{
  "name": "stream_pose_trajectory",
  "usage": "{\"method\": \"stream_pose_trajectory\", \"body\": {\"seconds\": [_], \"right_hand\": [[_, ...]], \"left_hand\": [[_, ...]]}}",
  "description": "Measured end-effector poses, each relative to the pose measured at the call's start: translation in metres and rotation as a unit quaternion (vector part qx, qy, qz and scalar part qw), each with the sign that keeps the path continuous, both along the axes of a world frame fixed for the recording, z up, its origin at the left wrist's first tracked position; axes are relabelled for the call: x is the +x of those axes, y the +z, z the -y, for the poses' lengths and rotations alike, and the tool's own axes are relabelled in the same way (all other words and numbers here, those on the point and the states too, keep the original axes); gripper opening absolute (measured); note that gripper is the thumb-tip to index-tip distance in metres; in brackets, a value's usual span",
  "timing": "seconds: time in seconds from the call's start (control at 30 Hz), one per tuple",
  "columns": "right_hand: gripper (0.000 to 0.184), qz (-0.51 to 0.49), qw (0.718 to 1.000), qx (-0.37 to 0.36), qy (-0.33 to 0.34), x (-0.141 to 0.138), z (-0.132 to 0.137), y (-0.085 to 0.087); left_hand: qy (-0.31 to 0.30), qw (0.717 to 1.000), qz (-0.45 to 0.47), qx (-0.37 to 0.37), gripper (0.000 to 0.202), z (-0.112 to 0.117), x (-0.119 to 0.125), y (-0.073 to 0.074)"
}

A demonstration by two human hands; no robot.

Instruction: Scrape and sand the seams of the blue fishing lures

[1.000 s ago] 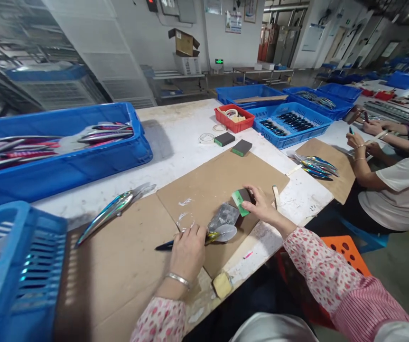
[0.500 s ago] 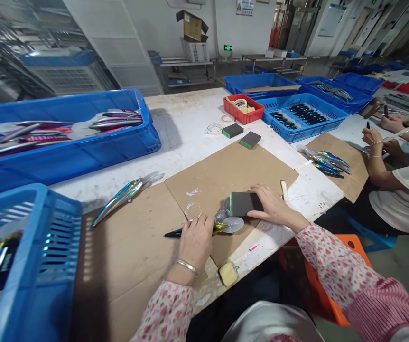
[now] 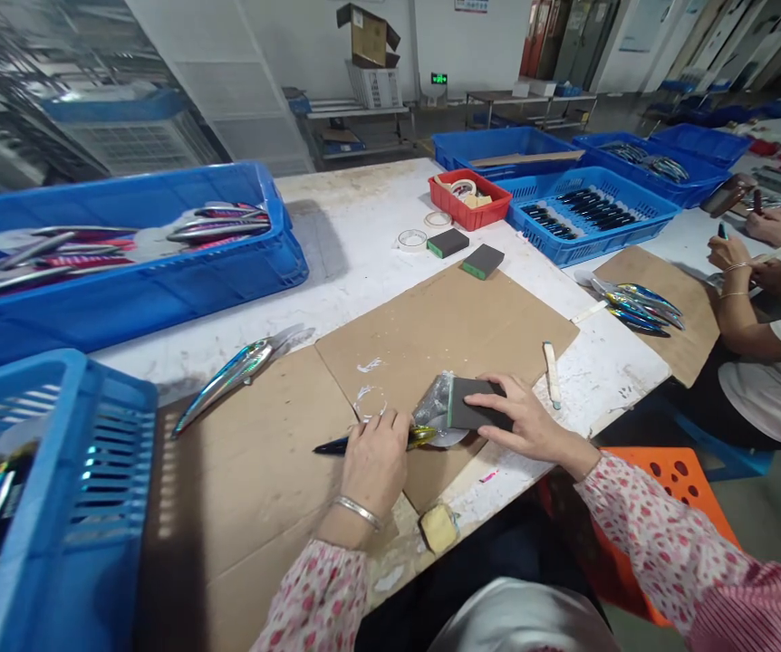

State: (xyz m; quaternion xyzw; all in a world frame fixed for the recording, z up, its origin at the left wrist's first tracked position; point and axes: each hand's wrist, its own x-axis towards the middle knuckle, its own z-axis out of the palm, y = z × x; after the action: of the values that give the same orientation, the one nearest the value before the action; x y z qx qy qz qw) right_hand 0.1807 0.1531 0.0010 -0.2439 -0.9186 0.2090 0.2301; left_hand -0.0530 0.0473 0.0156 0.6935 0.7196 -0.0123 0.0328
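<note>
Grey, green-edged sanding block gripped in my right hand; left hand clamps a slim iridescent fishing lure to brown cardboard.

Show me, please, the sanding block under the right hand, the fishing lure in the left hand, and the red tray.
sanding block [image 3: 467, 409]: head view, dark top face beside its green edge.
fishing lure [image 3: 332, 445]: head view, its dark pointed end.
red tray [image 3: 476, 217]: head view, front wall.
</note>
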Motion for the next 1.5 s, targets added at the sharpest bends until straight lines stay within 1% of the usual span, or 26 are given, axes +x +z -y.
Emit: {"method": "stream_pose_trajectory", "body": {"seconds": [0.07, 0.17, 0.23, 0.33, 0.43, 0.53, 0.6, 0.7, 0.8, 0.87, 0.97, 1.03, 1.13, 1.2, 1.3, 1.37, 1.5], "right_hand": [[0.037, -0.011, 0.999, 0.017, -0.048, -0.009, 0.008, -0.003], [0.035, -0.018, 0.991, 0.044, -0.123, -0.031, 0.017, -0.009], [0.035, -0.019, 0.988, 0.05, -0.142, -0.04, 0.021, -0.012], [0.034, -0.026, 0.989, 0.056, -0.138, -0.034, 0.023, -0.014], [0.031, -0.026, 0.988, 0.06, -0.142, -0.028, 0.024, -0.011], [0.032, -0.013, 0.986, 0.064, -0.156, -0.039, 0.026, -0.006], [0.033, -0.005, 0.986, 0.067, -0.152, -0.046, 0.028, -0.005], [0.031, -0.013, 0.986, 0.071, -0.148, -0.04, 0.032, -0.007], [0.029, -0.023, 0.982, 0.076, -0.171, -0.032, 0.033, -0.008], [0.029, -0.01, 0.981, 0.075, -0.176, -0.037, 0.033, -0.006], [0.032, 0.009, 0.985, 0.07, -0.159, -0.044, 0.033, -0.007], [0.03, -0.002, 0.984, 0.071, -0.161, -0.04, 0.034, -0.009], [0.027, -0.017, 0.979, 0.087, -0.182, -0.032, 0.034, -0.01], [0.027, -0.008, 0.978, 0.096, -0.183, -0.035, 0.034, -0.009], [0.03, 0.003, 0.981, 0.095, -0.167, -0.042, 0.033, -0.008], [0.029, -0.005, 0.982, 0.093, -0.165, -0.038, 0.034, -0.01], [0.028, 0.002, 0.977, 0.102, -0.187, -0.026, 0.036, -0.013]], "left_hand": [[-0.003, 1.0, 0.004, -0.004, 0.03, -0.001, -0.001, -0.001], [-0.009, 1.0, 0.006, -0.011, 0.031, -0.002, -0.001, -0.001], [-0.012, 1.0, 0.006, -0.016, 0.032, -0.002, -0.002, -0.001], [-0.015, 1.0, 0.009, -0.022, 0.032, -0.002, -0.002, 0.0], [-0.017, 0.999, 0.012, -0.024, 0.033, -0.002, -0.001, 0.001], [-0.019, 1.0, -0.001, -0.023, 0.033, -0.001, -0.001, 0.001], [-0.02, 1.0, -0.009, -0.023, 0.033, -0.001, 0.0, 0.002], [-0.02, 0.999, -0.001, -0.034, 0.033, -0.001, 0.0, 0.003], [-0.018, 0.999, 0.01, -0.043, 0.032, -0.003, 0.0, 0.003], [-0.013, 0.999, 0.004, -0.04, 0.034, -0.003, 0.001, 0.003], [-0.007, 0.999, -0.001, -0.038, 0.035, -0.004, 0.001, 0.004], [-0.01, 0.999, 0.007, -0.034, 0.034, -0.004, 0.002, 0.004], [-0.012, 0.999, 0.024, -0.026, 0.033, -0.004, 0.002, 0.004], [-0.009, 0.999, 0.026, -0.027, 0.033, -0.004, 0.002, 0.003], [-0.011, 1.0, 0.02, -0.02, 0.034, -0.004, 0.002, 0.001], [-0.014, 1.0, 0.019, -0.017, 0.034, -0.004, 0.001, -0.001], [-0.011, 1.0, 0.022, -0.011, 0.033, -0.003, 0.002, -0.004]]}}
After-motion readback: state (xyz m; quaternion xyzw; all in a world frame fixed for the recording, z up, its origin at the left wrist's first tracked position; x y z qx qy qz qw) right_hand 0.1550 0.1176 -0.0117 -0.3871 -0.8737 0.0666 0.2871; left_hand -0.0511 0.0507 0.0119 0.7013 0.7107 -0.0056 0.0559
